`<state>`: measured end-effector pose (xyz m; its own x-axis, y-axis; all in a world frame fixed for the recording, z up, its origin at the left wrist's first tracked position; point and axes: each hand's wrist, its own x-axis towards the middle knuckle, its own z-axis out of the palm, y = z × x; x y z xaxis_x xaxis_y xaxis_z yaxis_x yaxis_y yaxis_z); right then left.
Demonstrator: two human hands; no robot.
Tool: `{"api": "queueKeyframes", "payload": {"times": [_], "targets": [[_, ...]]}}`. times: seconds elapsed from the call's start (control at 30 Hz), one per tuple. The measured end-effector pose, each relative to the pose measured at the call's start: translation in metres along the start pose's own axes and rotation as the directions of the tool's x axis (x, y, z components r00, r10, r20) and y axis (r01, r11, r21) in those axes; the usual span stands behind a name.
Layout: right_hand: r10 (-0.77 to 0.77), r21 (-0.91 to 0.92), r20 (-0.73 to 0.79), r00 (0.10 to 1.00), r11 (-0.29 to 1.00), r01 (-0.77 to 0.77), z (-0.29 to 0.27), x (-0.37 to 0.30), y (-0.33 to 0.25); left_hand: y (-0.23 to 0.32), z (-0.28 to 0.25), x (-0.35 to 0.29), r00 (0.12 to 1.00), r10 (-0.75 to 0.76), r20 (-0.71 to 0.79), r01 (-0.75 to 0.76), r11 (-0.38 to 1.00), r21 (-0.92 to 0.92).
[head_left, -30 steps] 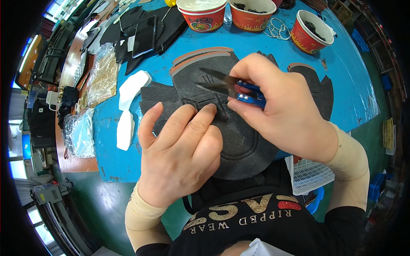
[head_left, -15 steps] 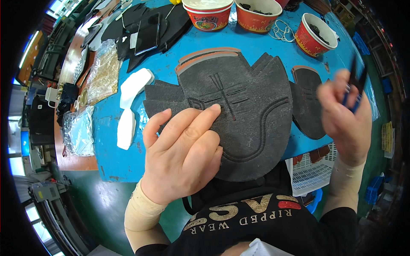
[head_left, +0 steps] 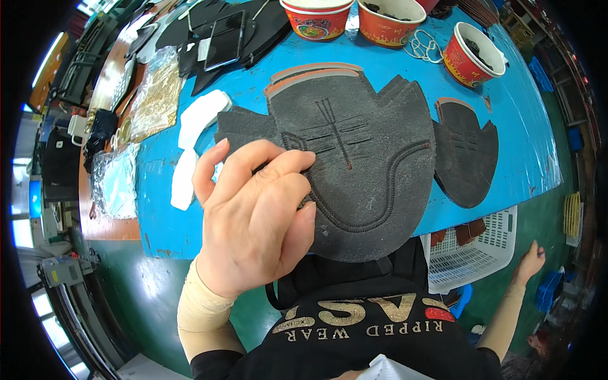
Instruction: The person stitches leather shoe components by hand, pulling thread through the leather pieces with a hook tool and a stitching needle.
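A stack of dark grey leather-like pieces (head_left: 380, 183) lies at the near edge of the blue table, its rounded end overhanging toward me. The top piece has short slits and a curved braided line. Over its left part is my left hand (head_left: 253, 209), fingers curled in and the little finger raised; whatever they pinch, if anything, is hidden. Off to the right, beyond the table and low over the floor, my right hand (head_left: 536, 258) is closed at the end of a stretched arm. No scissors show in it. A smaller stack of dark pieces (head_left: 467, 152) lies to the right.
Red paper tubs (head_left: 392, 35) stand at the back, another tub (head_left: 472, 63) at the back right beside white cord (head_left: 423, 47). White pads (head_left: 199, 120), plastic bags (head_left: 117, 193) and a phone (head_left: 225, 41) lie left. A white basket (head_left: 475, 253) sits below the table edge.
My right hand has swung down and outward to the right; the dark-bladed, blue-handled scissors it held are out of sight. My left hand has drawn slightly left, away from the slits.
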<state>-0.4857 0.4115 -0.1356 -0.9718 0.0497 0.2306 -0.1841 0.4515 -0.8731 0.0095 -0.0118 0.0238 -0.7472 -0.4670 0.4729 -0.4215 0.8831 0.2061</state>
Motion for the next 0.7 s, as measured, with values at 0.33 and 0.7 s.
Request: {"api": "queueKeyframes", "payload": {"times": [0.33,0.7], "targets": [[0.481,-0.133,0.503,0.718,0.864,-0.486,0.07,-0.199,-0.022,0.008,0.007,0.006,1.0,0.011,0.022,-0.011,1.0,-0.022],[-0.175,0.007,0.267,0.948,0.984,0.18,0.086,-0.105,-0.053,0.018,0.012,-0.04,0.903,-0.302,-0.306,0.053,0.783,-0.619]]}}
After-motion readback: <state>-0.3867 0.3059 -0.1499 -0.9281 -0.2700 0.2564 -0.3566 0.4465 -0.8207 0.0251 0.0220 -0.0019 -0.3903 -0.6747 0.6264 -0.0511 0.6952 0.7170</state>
